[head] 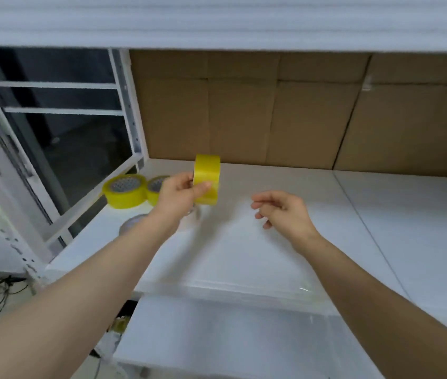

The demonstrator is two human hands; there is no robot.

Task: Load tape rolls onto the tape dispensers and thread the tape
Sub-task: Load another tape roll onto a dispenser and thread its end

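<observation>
Evidently early: a tape roll [207, 176] is gripped by the left hand [180, 194]; the right hand [282, 210] is relaxed, empty (loading and threading remain).

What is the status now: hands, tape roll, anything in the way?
Left hand holds yellow tape roll on edge, above shelf. Right hand open, empty. Two spare rolls flat at left. No dispenser seen.

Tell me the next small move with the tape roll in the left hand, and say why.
Probably bring the right hand across to the yellow tape roll to find its loose end. The left hand grips the roll on edge above the white shelf, and the right hand hovers empty beside it with fingers loosely curled.
</observation>
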